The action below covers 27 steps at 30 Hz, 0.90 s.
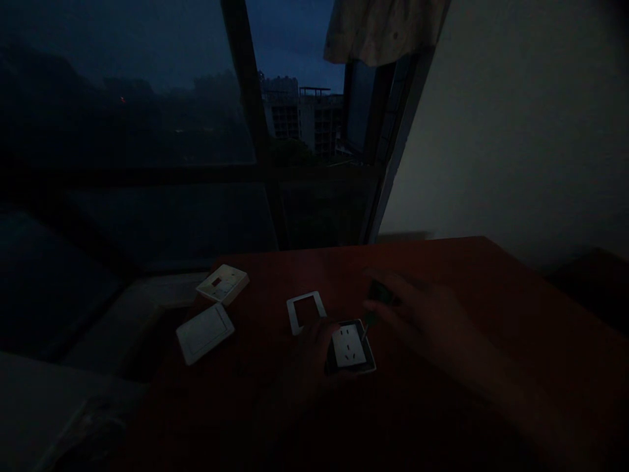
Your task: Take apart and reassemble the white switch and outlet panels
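Observation:
A wall socket (348,346) with a white face and a dark surround sits on the reddish table. My left hand (312,354) is closed around its left side, thumb and fingers at its edges. In my right hand (410,305) is a screwdriver (379,295) with a dark green handle, gripped between thumb and fingers. Its shaft slants down to the right edge of the white socket face; whether the tip sits in a screw is too dark to tell. Just behind my left hand lies a white rectangular frame (297,318), partly covered by my fingers.
To the left lie a white rectangular plate (205,333) and a pale box-shaped piece (223,283) with a small reddish opening, near the table's left edge. Behind the table (442,262) stands a dark-framed window (265,170), with a pale wall (515,131) on the right. The room is very dim.

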{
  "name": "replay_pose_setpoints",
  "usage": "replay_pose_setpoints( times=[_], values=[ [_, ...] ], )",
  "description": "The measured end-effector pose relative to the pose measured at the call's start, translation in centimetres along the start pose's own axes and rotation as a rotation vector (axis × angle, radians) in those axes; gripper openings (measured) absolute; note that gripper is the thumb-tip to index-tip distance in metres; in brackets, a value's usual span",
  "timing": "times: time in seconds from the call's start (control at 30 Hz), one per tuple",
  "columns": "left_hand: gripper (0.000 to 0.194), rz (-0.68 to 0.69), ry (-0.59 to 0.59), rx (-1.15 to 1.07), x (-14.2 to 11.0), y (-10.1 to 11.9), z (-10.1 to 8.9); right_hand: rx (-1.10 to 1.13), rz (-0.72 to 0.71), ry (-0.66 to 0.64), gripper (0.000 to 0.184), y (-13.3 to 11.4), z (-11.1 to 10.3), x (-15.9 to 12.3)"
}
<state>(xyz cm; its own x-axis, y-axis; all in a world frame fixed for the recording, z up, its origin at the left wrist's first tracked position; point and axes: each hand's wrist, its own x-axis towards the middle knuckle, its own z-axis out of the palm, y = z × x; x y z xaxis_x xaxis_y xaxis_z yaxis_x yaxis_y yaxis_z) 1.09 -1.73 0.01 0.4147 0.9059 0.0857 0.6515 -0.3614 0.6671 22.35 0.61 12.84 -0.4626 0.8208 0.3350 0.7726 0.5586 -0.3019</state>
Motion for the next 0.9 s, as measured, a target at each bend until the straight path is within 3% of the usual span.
replay_pose_setpoints(
  times=[0.17,0.27,0.4,0.7,0.9],
  values=[
    [0.069,0.017,0.029,0.03,-0.1,-0.5,0.3,-0.141,0.074,0.028,0.035,-0.3,0.4,0.2],
    [0.066,0.021,0.021,0.023,-0.1,-0.7,0.4,-0.039,0.061,-0.004,0.034,-0.4,0.0,0.0],
    [0.068,0.022,0.016,0.009,-0.1,-0.6,0.4,0.132,0.032,-0.063,0.048,0.0,-0.7,-0.4],
    [0.066,0.006,0.005,-0.007,-0.1,-0.5,0.2,-0.168,0.131,0.122,0.037,0.8,0.8,-0.2],
    [0.068,-0.021,-0.001,0.017,0.0,-0.5,0.1,-0.103,0.153,0.056,0.035,0.1,0.7,-0.2]
  ],
)
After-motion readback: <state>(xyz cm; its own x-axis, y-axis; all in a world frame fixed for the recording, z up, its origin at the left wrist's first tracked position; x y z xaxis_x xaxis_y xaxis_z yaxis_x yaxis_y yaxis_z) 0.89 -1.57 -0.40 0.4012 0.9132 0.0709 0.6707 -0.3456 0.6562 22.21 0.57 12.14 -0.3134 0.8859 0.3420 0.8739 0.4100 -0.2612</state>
